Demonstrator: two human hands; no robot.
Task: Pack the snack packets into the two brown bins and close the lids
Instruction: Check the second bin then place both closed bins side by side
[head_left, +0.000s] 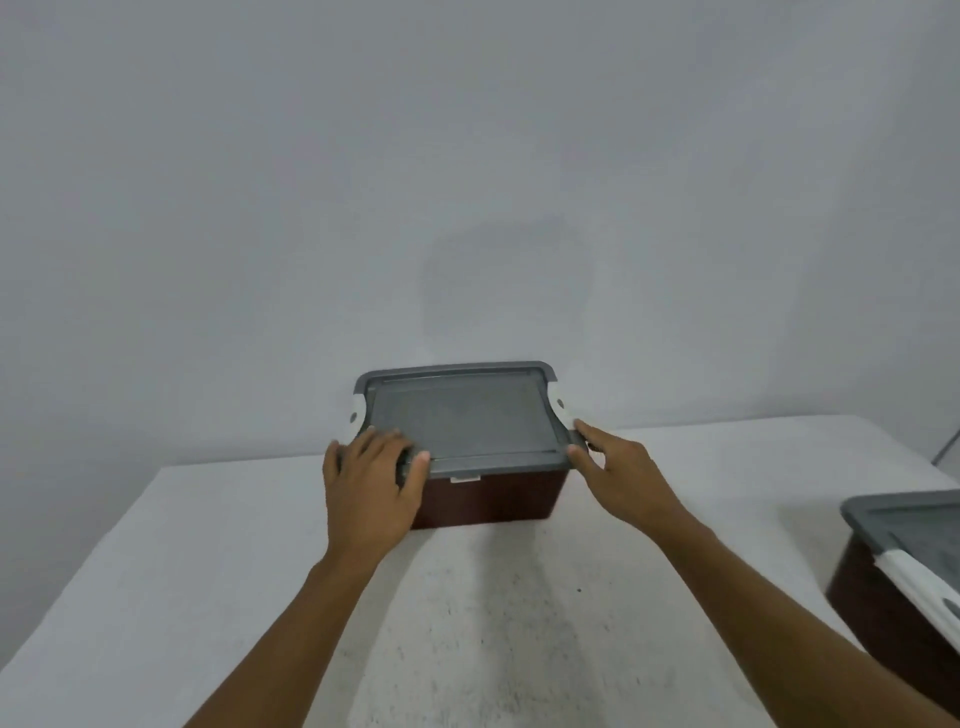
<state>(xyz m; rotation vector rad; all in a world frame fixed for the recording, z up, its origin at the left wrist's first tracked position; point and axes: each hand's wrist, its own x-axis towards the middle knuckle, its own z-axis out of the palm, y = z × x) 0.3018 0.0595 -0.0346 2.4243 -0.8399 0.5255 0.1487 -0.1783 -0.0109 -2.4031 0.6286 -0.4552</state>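
- Only the head view on offer, looking forward and down over a pale speckled counter (493, 597) set against a plain grey wall (467, 156)
- Near the wall, square in the middle: brown bin (488, 501) standing upright on the counter, grey lid (462, 415) lying flat on top, white latch (357, 410) at its left end and another white latch (558, 405) at its right end
- Left hand (371, 488) wrapped over the front left corner of the lid, fingers (387, 439) spread and lying on the lid's top, thumb hooked over the front rim
- Right hand (621, 470) at the front right corner of the same lid, fingers loosely extended and close together, tips touching the lid's edge just below the right latch; cannot tell whether gripping or only resting against it
- Both bare forearms reaching in from the bottom edge, well apart
- Far right, cut off by the frame: second brown bin (878, 608) with its own grey lid (904, 525) on and a white handle (919, 582) along its near side, well apart from both hands
- No snack packets to be made out anywhere; contents of both bins hidden under the lids
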